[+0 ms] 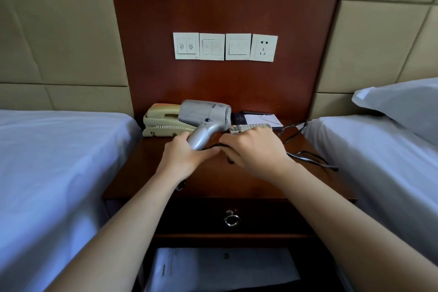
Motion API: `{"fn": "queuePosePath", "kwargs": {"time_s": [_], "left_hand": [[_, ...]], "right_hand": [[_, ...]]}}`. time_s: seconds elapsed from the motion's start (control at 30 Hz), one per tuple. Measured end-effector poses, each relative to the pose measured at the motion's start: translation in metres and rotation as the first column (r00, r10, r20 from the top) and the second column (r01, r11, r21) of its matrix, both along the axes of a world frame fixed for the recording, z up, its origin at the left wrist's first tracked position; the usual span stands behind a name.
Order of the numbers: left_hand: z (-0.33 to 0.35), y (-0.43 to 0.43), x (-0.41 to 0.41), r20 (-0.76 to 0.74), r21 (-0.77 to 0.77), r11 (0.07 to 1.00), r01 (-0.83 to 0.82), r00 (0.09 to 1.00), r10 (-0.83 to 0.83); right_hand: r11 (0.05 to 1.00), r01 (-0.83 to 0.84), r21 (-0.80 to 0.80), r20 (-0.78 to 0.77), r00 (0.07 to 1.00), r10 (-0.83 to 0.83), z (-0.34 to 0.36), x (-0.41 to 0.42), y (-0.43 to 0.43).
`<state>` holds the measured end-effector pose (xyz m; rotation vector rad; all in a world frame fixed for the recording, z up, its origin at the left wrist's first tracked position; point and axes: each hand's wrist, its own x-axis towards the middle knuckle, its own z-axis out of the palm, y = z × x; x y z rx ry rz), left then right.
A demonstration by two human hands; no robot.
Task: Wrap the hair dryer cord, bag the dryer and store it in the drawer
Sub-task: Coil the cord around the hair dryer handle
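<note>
Left hand (187, 154) gripping the smooth grey plastic dryer (203, 116) by its handle, above the wooden nightstand (139, 163), in front of the beige phone (161, 123). Right hand (256, 152) curling round the thin black cord (305, 157), which is trailing right over the nightstand edge. Drawer (272, 218) below sitting closed

No words or numbers can be read anywhere. The leftmost switch plate (186, 46) carries two round symbols, each a circle with a mark inside (the tiny captions under them are too small to read). Print on the paper sheet (220, 268) at the bottom is blurred.
</note>
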<state>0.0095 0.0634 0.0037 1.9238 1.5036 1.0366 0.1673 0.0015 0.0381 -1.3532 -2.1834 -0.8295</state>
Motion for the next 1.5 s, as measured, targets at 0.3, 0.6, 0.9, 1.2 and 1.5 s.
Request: {"fn": "queuePosePath", "kwargs": {"time_s": [0.3, 0.6, 0.9, 1.2, 1.5], "left_hand": [[0.007, -0.016, 0.006, -0.116, 0.013, 1.000, -0.011, 0.993, 0.013], [0.009, -0.008, -0.001, -0.275, 0.096, 0.993, -0.065, 0.957, 0.089], [0.010, -0.001, -0.024, -0.245, -0.023, 1.000, 0.021, 0.969, -0.026], [0.015, -0.010, -0.031, -0.165, -0.112, 0.983, 0.145, 0.973, -0.162], [0.016, -0.009, -0.028, -0.120, -0.171, 0.970, 0.173, 0.973, -0.195]], "right_hand": [[0.990, 0.143, -0.001, 0.058, 0.988, -0.143, 0.003, -0.002, -0.003], [0.963, 0.257, -0.083, -0.025, 0.965, -0.260, -0.008, 0.035, 0.009], [0.880, 0.469, -0.081, -0.028, 0.881, -0.472, -0.012, 0.075, 0.015], [0.925, -0.115, -0.361, -0.531, 0.841, -0.103, 0.011, 0.099, 0.002], [0.827, -0.452, -0.334, -0.873, 0.480, -0.090, 0.007, 0.096, -0.001]]}}
